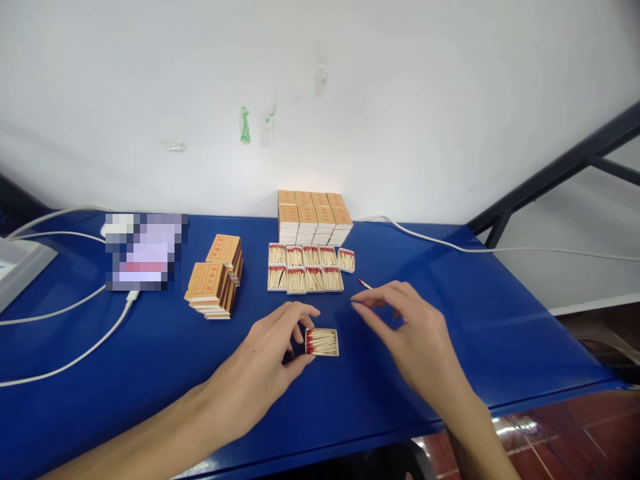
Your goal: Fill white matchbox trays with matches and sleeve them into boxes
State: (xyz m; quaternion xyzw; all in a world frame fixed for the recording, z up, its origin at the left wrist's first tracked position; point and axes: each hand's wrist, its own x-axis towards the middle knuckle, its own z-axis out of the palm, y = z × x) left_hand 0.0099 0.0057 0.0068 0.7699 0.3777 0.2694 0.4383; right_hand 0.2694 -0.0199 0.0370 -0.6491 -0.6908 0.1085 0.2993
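Observation:
A small white matchbox tray (pixel 337 343) full of red-headed matches (pixel 324 342) lies near the front of the blue table. My left hand (pixel 280 347) has its thumb and fingers around the tray's left end, at its near and far corners. To the right, my right hand (pixel 413 327) hovers with thumb and index tips close together but slightly apart; I see nothing between them. Just beyond its index finger shows a single match (pixel 365 284), partly hidden by the hand. Several filled trays (pixel 305 269) lie in two rows farther back.
Behind the filled trays, closed matchboxes (pixel 315 217) are stacked against the wall. Tan matchbox sleeves (pixel 213 280) are piled at left. A blurred-out device (pixel 150 253) with a white cable (pixel 113 333) lies farther left. Another cable (pixel 440 241) runs along the back right.

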